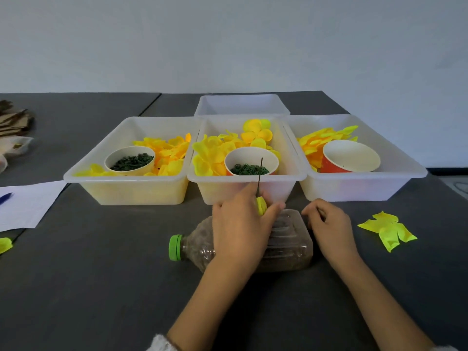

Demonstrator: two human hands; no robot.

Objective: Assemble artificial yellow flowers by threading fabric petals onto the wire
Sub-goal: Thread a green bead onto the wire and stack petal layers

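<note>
My left hand grips a thin dark wire that stands upright, with yellow fabric petals bunched on it between thumb and fingers. It hovers over a clear plastic bottle lying on its side with a green cap. My right hand rests at the bottle's right end, fingers curled; whether it holds anything is unclear. Three white bins hold loose yellow petals: the left bin, the middle bin and the right bin.
Paper cups of small green rings sit in the left bin and middle bin; an orange cup in the right. A fourth white bin stands behind. Loose petal pieces lie right; white paper lies left.
</note>
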